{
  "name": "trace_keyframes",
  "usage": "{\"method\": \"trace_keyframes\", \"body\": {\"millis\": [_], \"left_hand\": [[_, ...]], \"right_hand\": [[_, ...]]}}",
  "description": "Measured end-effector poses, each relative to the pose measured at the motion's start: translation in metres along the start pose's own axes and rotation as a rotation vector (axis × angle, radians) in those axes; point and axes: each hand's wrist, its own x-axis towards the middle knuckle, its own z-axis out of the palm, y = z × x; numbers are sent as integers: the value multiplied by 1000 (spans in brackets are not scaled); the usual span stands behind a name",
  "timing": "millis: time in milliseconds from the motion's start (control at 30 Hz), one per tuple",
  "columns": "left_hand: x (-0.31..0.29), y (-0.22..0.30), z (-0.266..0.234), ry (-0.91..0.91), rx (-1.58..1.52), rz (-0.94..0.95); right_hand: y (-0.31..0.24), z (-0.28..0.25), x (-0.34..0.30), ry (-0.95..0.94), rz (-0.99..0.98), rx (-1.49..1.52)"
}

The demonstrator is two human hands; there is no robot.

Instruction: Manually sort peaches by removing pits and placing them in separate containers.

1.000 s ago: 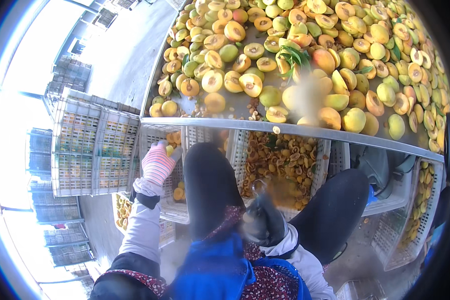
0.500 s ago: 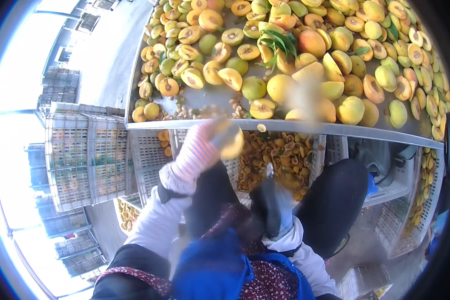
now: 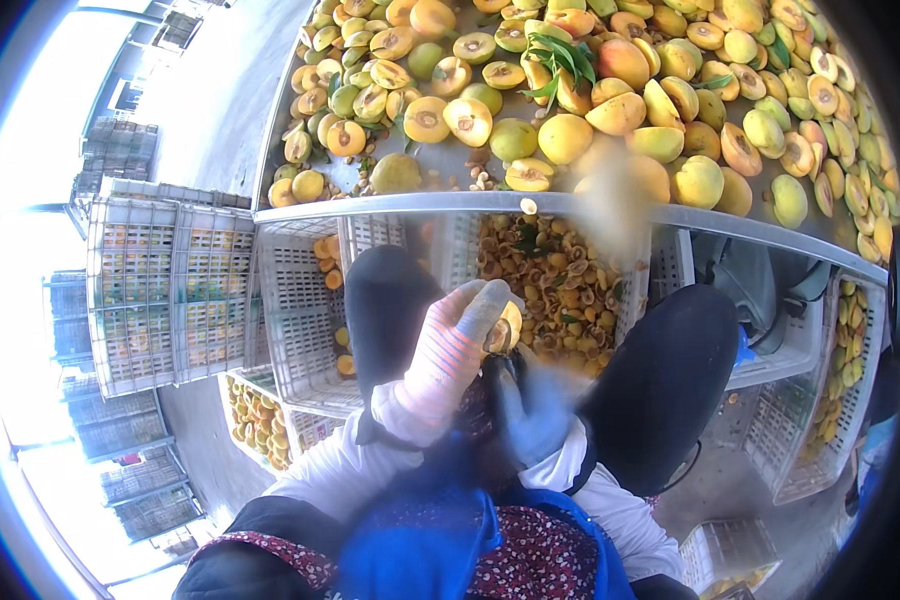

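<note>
Left hand [image 3: 450,338] in the head view, gloved in pink-and-white stripes with grey fingertips, is clamped on a cut yellow fruit [image 3: 508,322]; the fruit lies in front of the body, between the knees, part of its cut face showing, and serves as the centre for all clock positions. Right hand [image 3: 538,408], in a blue-grey glove, lies just beside the fruit, between 5 and 6 o'clock; it is blurred, and whether its fingers are apart or together, or hold anything, cannot be told. Dark-clothed left knee [image 3: 385,275] at between 9 and 10 o'clock; right knee [image 3: 670,345] at 3. From 11 to 2 o'clock, beyond a metal rim, extends a table [image 3: 420,204] bearing many whole and halved yellow fruits [image 3: 565,138], with a leafy green sprig [image 3: 567,60] among them at 12. Beneath the rim, at 1 o'clock, a pale crate [image 3: 634,290] contains a heap of small brownish-yellow fruit pieces [image 3: 560,285]. At 9 o'clock, well apart from the hands, stands a mesh-enclosed crate stack [image 3: 150,300]; at 8, a low crate [image 3: 312,427] of cut fruit. Another slatted crate [image 3: 785,445] with yellow fruit stands toward 3 to 4 o'clock. A blue garment [image 3: 420,545] covers the lap between 6 and 7.
</note>
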Motion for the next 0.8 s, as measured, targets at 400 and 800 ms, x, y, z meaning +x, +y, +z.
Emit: {"method": "trace_keyframes", "body": {"millis": [400,800], "left_hand": [[3,6,-15,-299,405,-36],[0,-30,-16,-170,-93,-37]], "right_hand": [[9,-1,-24,-78,-336,-225],[25,-1,-17,-843,817,1904]]}}
